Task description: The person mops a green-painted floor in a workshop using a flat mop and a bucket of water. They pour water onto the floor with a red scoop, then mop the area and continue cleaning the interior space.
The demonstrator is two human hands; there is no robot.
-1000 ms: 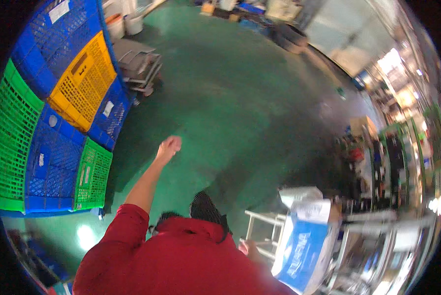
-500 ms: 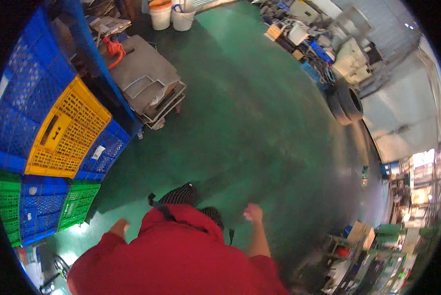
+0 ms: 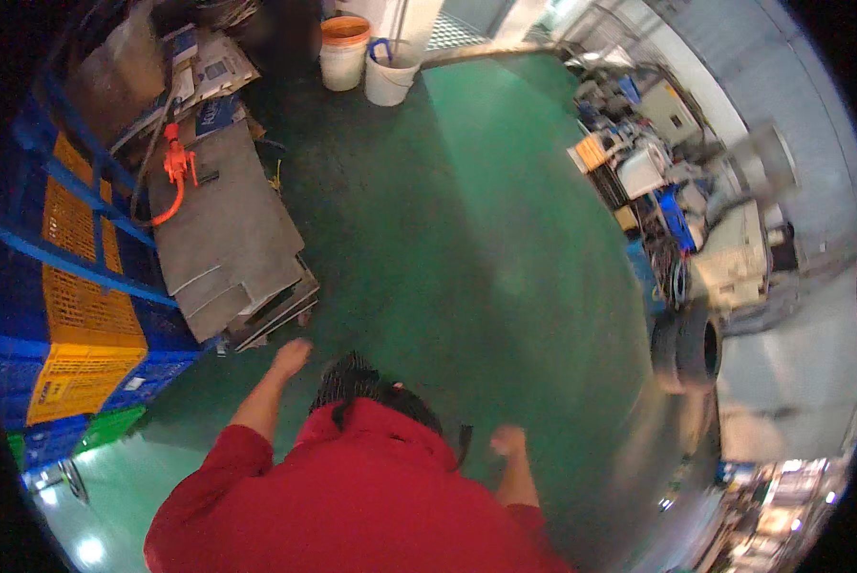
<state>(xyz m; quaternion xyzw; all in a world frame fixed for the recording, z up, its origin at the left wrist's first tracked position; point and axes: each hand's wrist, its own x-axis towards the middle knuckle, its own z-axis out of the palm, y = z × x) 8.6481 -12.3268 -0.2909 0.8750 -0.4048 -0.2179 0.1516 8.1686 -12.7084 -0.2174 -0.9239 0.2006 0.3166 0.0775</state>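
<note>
My left hand (image 3: 293,356) hangs out in front of me at the left, its fingers curled and nothing visible in them. It is nearest to the lower corner of a stack of flat grey cardboard sheets (image 3: 226,205), apart from it. On my right side, my right hand (image 3: 507,439) hangs over the green floor (image 3: 457,277), slightly blurred. Its fingers look curled too, and I see nothing held. An orange tool with a coiled orange hose (image 3: 176,164) lies on the cardboard.
Blue and yellow plastic crates (image 3: 89,358) stand at the left behind blue rails. Two buckets, one orange-rimmed (image 3: 344,62) and one white (image 3: 390,84), are at the far side. Tyres (image 3: 681,353) and a heap of mixed parts (image 3: 653,172) line the right wall.
I have moved forward, so the cardboard stack, buckets and tyres appear nearer. My left arm has swung forward; the crates have slid back along my left.
</note>
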